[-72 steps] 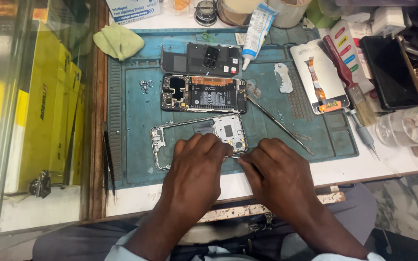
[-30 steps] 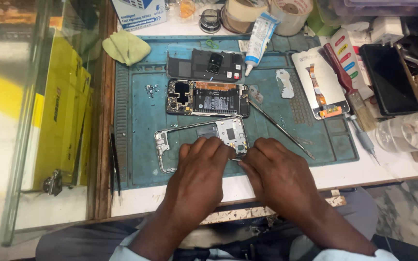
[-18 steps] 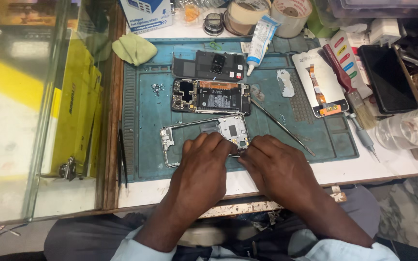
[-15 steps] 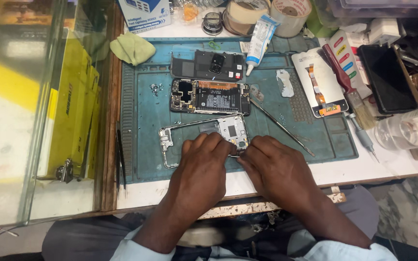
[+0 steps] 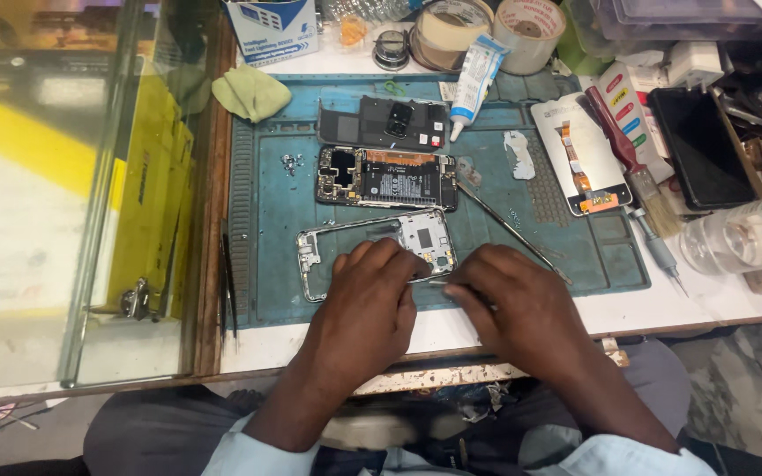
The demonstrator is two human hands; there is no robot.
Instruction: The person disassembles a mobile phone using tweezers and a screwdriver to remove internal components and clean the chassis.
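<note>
A: Head view. Left hand (image 5: 370,304)?
B: Palm down on the frame (image 5: 372,249) — a silver phone mid-frame lying on the teal mat (image 5: 266,203), near its front edge. Fingers close together, curled over the frame's lower rail. Can't tell if they pinch it or just press.
A: Right hand (image 5: 513,304)?
B: Just beside the left, fingers bunched, tips pinching a thin metal tool (image 5: 434,282) that points at the frame's right corner. Tip itself too small to read.
A: Around them?
B: Opened phone (image 5: 387,178) with its board showing, just behind the frame. Back cover (image 5: 383,122) behind that. Glue tube (image 5: 472,84) tilted at the mat's top edge, a long pry tool (image 5: 509,229) lying slantwise to the right of the frame, screws (image 5: 292,162) in a small pile on the left.
A: Off the mat?
B: Green cloth (image 5: 251,92) top left, tape rolls (image 5: 487,31) at the back, brush (image 5: 632,163) and dark screen (image 5: 700,145) on the right — well apart from both hands.
</note>
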